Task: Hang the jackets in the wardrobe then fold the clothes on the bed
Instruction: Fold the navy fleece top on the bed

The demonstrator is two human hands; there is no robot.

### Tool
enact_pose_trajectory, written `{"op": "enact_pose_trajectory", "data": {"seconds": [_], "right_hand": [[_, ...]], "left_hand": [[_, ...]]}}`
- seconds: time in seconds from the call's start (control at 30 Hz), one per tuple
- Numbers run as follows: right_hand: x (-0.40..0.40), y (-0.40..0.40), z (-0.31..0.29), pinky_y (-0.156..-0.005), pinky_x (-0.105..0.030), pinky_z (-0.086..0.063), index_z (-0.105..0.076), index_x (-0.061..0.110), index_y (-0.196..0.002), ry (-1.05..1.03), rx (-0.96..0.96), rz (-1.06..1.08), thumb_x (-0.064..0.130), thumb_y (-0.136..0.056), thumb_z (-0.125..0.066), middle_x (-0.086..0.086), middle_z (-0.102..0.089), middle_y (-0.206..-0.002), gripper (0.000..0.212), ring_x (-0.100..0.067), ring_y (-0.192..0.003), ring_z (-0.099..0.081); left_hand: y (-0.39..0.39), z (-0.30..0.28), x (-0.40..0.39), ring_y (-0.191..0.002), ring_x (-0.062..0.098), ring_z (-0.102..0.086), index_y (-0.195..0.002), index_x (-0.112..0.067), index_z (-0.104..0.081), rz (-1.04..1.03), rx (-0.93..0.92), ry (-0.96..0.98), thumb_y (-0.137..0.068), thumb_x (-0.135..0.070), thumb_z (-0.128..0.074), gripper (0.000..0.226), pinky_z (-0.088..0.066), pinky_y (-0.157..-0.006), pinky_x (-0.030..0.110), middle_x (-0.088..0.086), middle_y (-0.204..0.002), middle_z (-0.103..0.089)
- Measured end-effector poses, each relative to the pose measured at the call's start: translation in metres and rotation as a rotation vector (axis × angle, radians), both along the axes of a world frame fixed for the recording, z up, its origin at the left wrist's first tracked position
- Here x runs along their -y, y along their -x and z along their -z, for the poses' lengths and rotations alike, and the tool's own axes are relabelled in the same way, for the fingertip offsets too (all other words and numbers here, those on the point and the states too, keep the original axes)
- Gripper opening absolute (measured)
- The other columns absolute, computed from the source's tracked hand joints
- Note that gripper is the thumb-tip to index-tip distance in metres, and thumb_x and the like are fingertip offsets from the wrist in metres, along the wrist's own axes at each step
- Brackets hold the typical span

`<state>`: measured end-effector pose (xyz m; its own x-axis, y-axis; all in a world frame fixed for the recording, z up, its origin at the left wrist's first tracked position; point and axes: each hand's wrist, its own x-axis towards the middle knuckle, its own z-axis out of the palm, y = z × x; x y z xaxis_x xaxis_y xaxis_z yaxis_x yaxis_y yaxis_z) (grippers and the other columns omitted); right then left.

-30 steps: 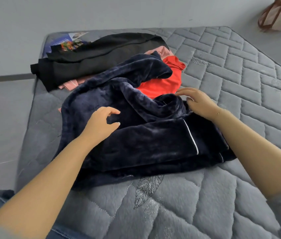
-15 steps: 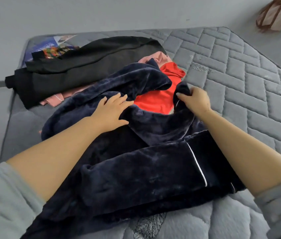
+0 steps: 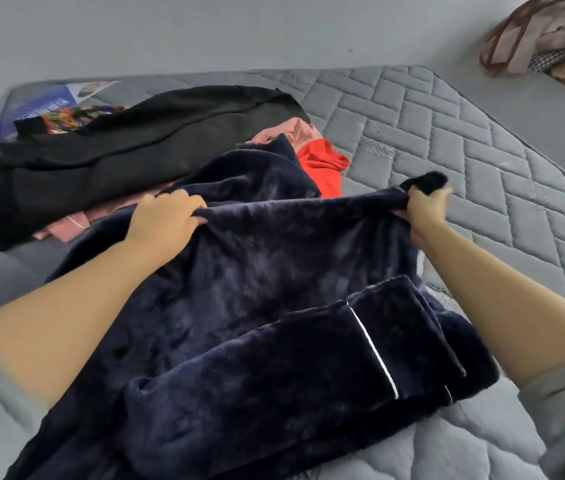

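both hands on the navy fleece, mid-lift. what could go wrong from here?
1. The navy fleece garment overlaps the red garment and pink garment; lifting may drag them out of place.
2. The left hand and right hand grip only bunched edges, so the heavy fabric could slip.
3. The white-piped cuff lies folded over near the mattress edge and may fold in crooked.

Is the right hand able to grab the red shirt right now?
Probably not right away. The right hand is gripping the navy fleece garment, stretched tight with the left hand. The red shirt lies just beyond, partly under that fleece, so the hand would need to let go first.
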<state>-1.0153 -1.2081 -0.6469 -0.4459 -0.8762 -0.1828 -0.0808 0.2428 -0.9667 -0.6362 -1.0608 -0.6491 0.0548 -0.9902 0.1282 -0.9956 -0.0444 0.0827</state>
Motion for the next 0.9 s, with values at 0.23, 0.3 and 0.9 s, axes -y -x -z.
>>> {"op": "enact_pose_trajectory", "data": {"seconds": [0.23, 0.3, 0.9], "right_hand": [[0.01, -0.011, -0.015, -0.093, -0.052, -0.051, -0.04, 0.014, -0.108, -0.01, -0.327, -0.154, 0.017, -0.084, -0.052, -0.011, -0.055, -0.108, 0.027, -0.028, -0.099, -0.056], [-0.003, -0.014, -0.005, -0.09, -0.056, -0.052, -0.046, 0.012, -0.111, -0.089, -0.296, -0.145, 0.023, -0.075, -0.055, -0.015, -0.06, -0.113, 0.038, -0.034, -0.103, -0.062], [-0.14, 0.047, 0.015, -0.116, -0.037, -0.023, -0.053, 0.009, -0.135, 0.172, -0.991, -0.494, -0.003, -0.077, -0.057, -0.012, -0.039, -0.149, 0.059, -0.032, -0.138, -0.032]], "left_hand": [[-0.002, -0.007, -0.02, -0.099, 0.031, -0.06, -0.116, -0.018, -0.062, -0.011, 0.001, 0.076, -0.099, -0.03, -0.051, 0.024, -0.036, -0.086, 0.042, 0.007, -0.108, -0.063], [0.002, -0.01, -0.032, -0.098, 0.028, -0.06, -0.114, -0.017, -0.064, 0.033, -0.067, 0.064, -0.097, -0.028, -0.054, 0.022, -0.035, -0.089, 0.041, 0.004, -0.106, -0.063], [0.093, 0.024, -0.186, -0.079, 0.013, -0.061, -0.113, -0.025, -0.071, 0.27, -0.158, -0.054, -0.07, -0.029, -0.086, 0.046, -0.049, -0.071, 0.029, -0.012, -0.089, -0.058]]}}
